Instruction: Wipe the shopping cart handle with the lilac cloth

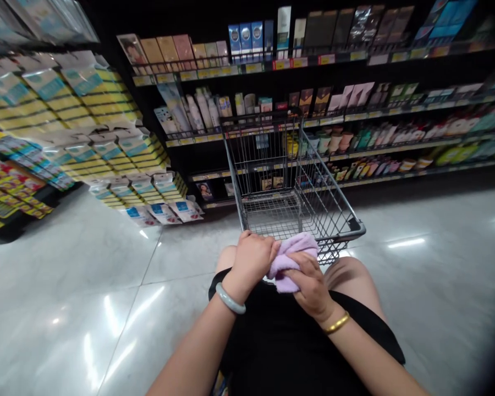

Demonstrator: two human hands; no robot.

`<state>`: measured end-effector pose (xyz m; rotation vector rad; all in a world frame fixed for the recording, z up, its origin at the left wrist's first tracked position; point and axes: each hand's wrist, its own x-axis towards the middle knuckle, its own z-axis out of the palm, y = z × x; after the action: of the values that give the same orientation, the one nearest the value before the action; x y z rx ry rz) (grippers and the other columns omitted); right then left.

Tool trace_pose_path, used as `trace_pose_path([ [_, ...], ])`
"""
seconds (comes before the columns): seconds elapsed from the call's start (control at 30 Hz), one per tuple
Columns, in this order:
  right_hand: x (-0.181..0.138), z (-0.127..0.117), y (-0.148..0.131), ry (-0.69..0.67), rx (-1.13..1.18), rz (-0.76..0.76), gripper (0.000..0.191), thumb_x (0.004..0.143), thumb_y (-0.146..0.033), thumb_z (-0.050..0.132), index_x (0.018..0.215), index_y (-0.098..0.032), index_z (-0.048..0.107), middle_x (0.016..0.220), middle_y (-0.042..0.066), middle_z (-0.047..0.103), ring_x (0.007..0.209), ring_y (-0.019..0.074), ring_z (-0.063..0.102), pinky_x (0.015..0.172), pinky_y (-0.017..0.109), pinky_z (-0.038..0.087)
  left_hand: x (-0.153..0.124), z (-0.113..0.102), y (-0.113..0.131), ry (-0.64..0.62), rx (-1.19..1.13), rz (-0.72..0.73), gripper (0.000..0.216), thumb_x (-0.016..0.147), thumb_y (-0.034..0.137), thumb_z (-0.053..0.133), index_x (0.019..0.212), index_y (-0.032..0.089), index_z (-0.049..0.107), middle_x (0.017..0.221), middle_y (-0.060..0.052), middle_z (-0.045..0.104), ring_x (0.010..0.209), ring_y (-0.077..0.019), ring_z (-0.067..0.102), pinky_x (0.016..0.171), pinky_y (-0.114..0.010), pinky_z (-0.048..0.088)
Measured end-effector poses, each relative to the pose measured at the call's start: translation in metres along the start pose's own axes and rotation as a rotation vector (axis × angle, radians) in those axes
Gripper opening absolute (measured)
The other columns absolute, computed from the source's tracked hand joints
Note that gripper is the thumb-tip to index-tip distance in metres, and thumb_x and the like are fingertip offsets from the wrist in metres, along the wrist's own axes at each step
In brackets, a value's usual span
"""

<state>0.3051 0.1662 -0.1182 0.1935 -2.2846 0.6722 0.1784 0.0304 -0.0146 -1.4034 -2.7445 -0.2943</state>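
Observation:
A shopping cart [272,217] of grey metal wire stands right in front of me, its basket pointing at the shelves. My right hand [311,283], with a gold bangle at the wrist, is closed on a bunched light purple cloth [299,246] against the cart's handle [341,235]. To its left, my left hand [253,256], wearing a pale bangle, curls over the left end of the handle. Its fingertips meet the cloth's left edge. Hands and cloth hide most of the handle. No goods show in the basket.
Shelves [251,67] of boxed and bottled goods run across the front, close to the cart's far end. Yellow striped packs [103,104] hang at the left, beside a low display [16,187]. Shiny grey floor [107,286] extends on both sides.

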Motion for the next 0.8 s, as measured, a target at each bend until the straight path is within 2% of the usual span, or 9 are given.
trace_pose_path([
  [0.17, -0.007, 0.009, 0.005, -0.116, -0.051, 0.057, 0.033, 0.085, -0.011, 0.049, 0.1, -0.025, 0.073, 0.124, 0.006, 0.062, 0.122, 0.026, 0.05, 0.112, 0.049, 0.032, -0.011, 0.008, -0.008, 0.139, 0.013, 0.019, 0.042, 0.102, 0.036, 0.029, 0.086, 0.018, 0.064, 0.081, -0.007, 0.068, 0.084, -0.0207, 0.06, 0.094, -0.04, 0.035],
  [0.23, -0.006, 0.007, 0.002, -0.09, -0.028, 0.032, 0.031, 0.085, -0.011, 0.05, 0.1, -0.025, 0.074, 0.123, 0.006, 0.061, 0.121, 0.0258, 0.051, 0.11, 0.048, 0.036, -0.014, 0.011, -0.012, 0.169, 0.001, 0.056, 0.039, 0.102, 0.035, 0.031, 0.088, 0.018, 0.064, 0.082, -0.006, 0.067, 0.085, -0.0205, 0.059, 0.093, -0.039, 0.035],
  [0.37, 0.004, 0.009, -0.006, -0.013, 0.025, -0.036, 0.03, 0.083, -0.011, 0.055, 0.101, -0.027, 0.074, 0.123, 0.007, 0.059, 0.117, 0.0253, 0.053, 0.105, 0.046, 0.042, -0.016, 0.014, -0.02, 0.158, -0.04, 0.109, 0.037, 0.102, 0.033, 0.033, 0.085, 0.018, 0.062, 0.078, -0.004, 0.067, 0.08, -0.0191, 0.058, 0.086, -0.037, 0.037],
  [0.5, -0.007, 0.025, 0.0, -0.104, -0.062, -0.021, 0.039, 0.078, -0.005, 0.049, 0.1, -0.026, 0.073, 0.125, 0.007, 0.061, 0.121, 0.026, 0.05, 0.107, 0.048, 0.04, -0.015, 0.013, -0.022, 0.158, -0.065, 0.12, 0.035, 0.101, 0.03, 0.034, 0.084, 0.018, 0.061, 0.079, -0.004, 0.067, 0.078, -0.0182, 0.058, 0.083, -0.036, 0.036],
  [0.6, -0.018, 0.033, 0.002, -0.173, -0.067, -0.014, 0.043, 0.074, -0.002, 0.047, 0.1, -0.024, 0.073, 0.122, 0.007, 0.062, 0.118, 0.0253, 0.052, 0.103, 0.048, 0.045, -0.015, 0.014, -0.022, 0.165, -0.064, 0.127, 0.033, 0.101, 0.03, 0.035, 0.084, 0.018, 0.061, 0.079, -0.004, 0.067, 0.078, -0.0184, 0.057, 0.083, -0.036, 0.036],
  [0.8, -0.005, 0.032, -0.013, -0.089, 0.026, -0.064, 0.034, 0.08, -0.006, 0.05, 0.099, -0.023, 0.073, 0.126, 0.009, 0.058, 0.118, 0.026, 0.05, 0.103, 0.048, 0.045, -0.015, 0.017, -0.022, 0.178, -0.065, 0.123, 0.033, 0.101, 0.03, 0.035, 0.083, 0.018, 0.06, 0.076, -0.003, 0.064, 0.078, -0.0187, 0.056, 0.083, -0.037, 0.036],
])
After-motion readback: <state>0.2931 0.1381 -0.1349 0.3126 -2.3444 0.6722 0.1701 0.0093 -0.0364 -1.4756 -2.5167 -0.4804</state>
